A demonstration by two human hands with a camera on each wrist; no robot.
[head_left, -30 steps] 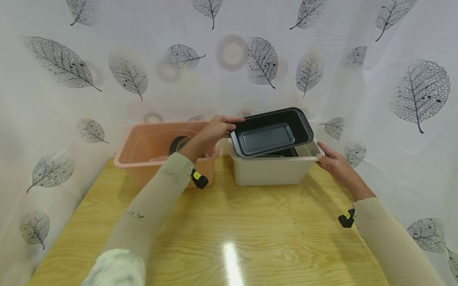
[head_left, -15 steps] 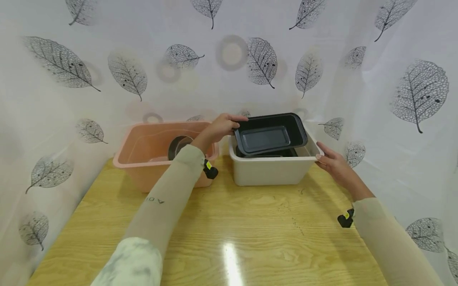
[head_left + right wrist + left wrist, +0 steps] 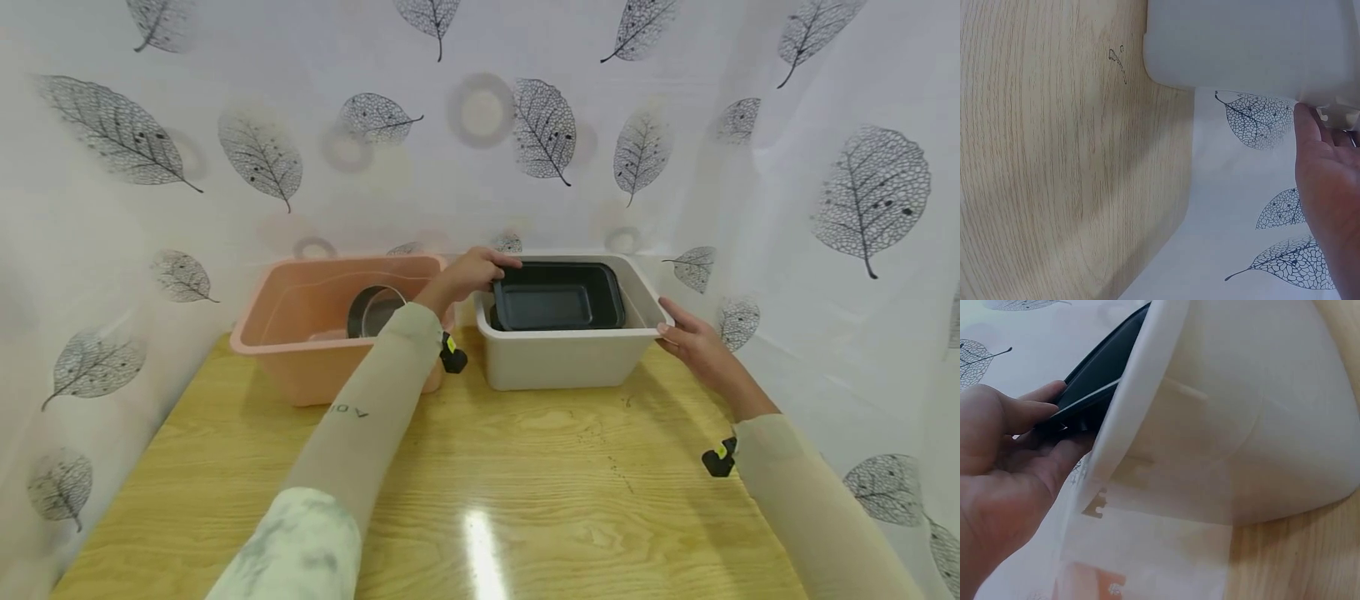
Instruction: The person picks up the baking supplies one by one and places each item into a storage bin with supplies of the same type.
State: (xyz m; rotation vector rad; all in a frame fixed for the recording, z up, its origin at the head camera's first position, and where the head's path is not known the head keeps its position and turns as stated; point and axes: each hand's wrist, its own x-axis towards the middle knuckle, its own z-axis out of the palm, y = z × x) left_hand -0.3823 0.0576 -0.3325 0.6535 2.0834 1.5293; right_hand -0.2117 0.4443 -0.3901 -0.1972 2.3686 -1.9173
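A dark rectangular loaf pan point(image 3: 555, 296) sits inside the white plastic bin point(image 3: 562, 358), its top edge near the bin's rim. My left hand point(image 3: 476, 271) pinches the pan's left end between thumb and fingers; in the left wrist view the hand point(image 3: 1010, 444) holds the pan's rim point(image 3: 1094, 394) just past the bin wall. Another dark piece shows under the pan at its left, mostly hidden. At the bin's right end my right hand point(image 3: 697, 342) grips the rim, thumb on the near side. The right wrist view shows that hand point(image 3: 1332, 169) at the bin's end, its fingertips partly hidden.
A peach plastic bin point(image 3: 300, 367) stands to the left with a round metal tin point(image 3: 367, 312) inside, partly behind my left forearm. Both bins are on a wooden table point(image 3: 540, 483). A leaf-printed curtain point(image 3: 420, 192) hangs right behind them.
The loaf pan has come down from a tilted position above the white bin to lie level inside it, my left hand going down with it. My right hand stays on the rim.
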